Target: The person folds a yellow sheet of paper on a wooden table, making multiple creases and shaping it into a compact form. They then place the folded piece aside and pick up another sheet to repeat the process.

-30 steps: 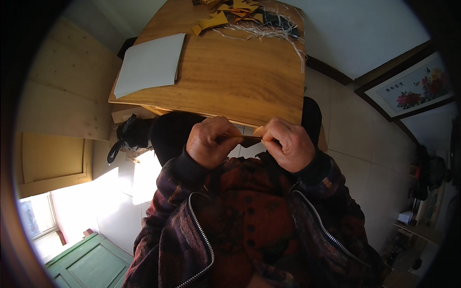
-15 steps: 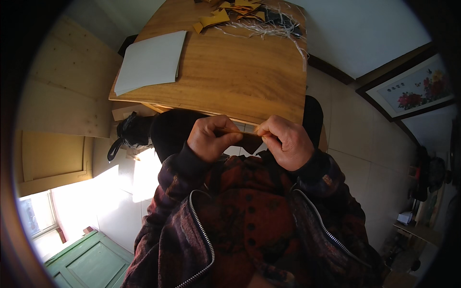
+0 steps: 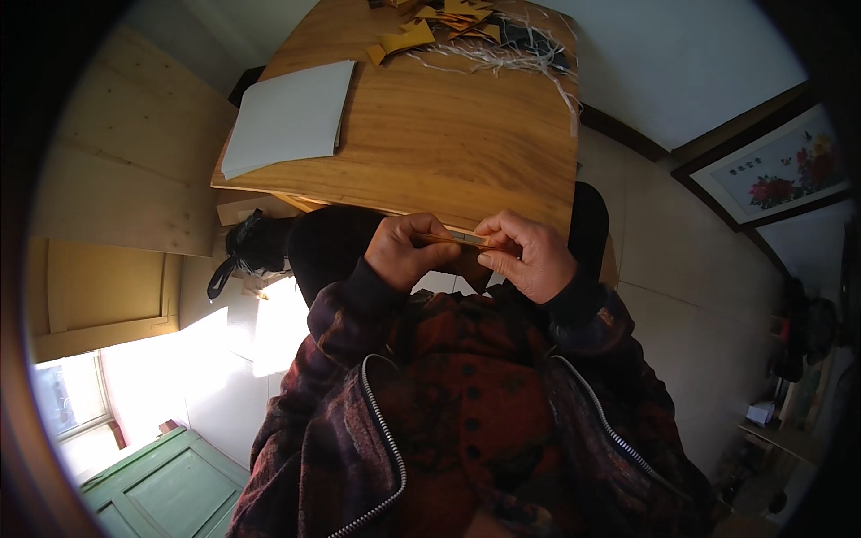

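Just off the near edge of the wooden table, my left hand (image 3: 404, 252) and my right hand (image 3: 535, 256) face each other. Between them is a small folded piece of orange-brown paper (image 3: 475, 271), pinched at both ends by thumbs and fingers. Its upper edge shows as a narrow orange band with a greyish strip inside; a shaded corner hangs below. Fingers cover its ends. At the table's far side lie several folded yellow-orange paper pieces (image 3: 405, 39), with tangled pale shreds (image 3: 502, 59) beside them.
A stack of white sheets (image 3: 289, 117) rests on the left of the wooden table (image 3: 448, 143). Below it, by my leg, is a black bag (image 3: 251, 242). A green panel (image 3: 175, 484) stands at lower left, and a framed flower picture (image 3: 771, 170) hangs at right.
My right hand has shifted its fingers along the paper piece. The piece has tilted, so its orange upper edge and greyish strip now show. The view has shifted slightly.
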The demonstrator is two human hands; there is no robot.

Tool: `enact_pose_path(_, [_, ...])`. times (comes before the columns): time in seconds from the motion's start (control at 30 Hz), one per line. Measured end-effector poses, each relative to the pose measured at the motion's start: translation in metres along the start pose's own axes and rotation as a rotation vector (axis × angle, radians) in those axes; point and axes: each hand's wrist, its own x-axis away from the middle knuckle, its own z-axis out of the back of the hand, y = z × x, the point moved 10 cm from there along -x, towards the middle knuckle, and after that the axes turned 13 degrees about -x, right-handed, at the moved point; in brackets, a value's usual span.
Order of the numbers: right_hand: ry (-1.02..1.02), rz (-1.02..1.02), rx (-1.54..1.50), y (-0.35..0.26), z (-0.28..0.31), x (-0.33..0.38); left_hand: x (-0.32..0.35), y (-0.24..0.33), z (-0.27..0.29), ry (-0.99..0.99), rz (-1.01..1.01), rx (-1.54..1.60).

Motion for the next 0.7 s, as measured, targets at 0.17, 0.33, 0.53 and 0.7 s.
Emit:
enact_pose_path(0.17, [-0.066,0.037,-0.028,0.008,-0.011,-0.009,-0.006,-0.003,-0.010,-0.047,0.030,0.045])
enact_pose_path(0.33, [-0.083,-0.019,-0.107,0.031,-0.004,-0.016,-0.009,-0.003,-0.009,0.008,-0.015,0.291])
enact_pose_path(0.53, [-0.082,-0.155,-0.261,0.066,0.001,-0.022,-0.014,-0.030,-0.001,-0.035,0.060,0.109])
enact_pose_path(0.7, [-0.065,-0.177,-0.432,0.072,-0.004,-0.018,-0.015,-0.049,0.009,0.065,0.143,0.072])
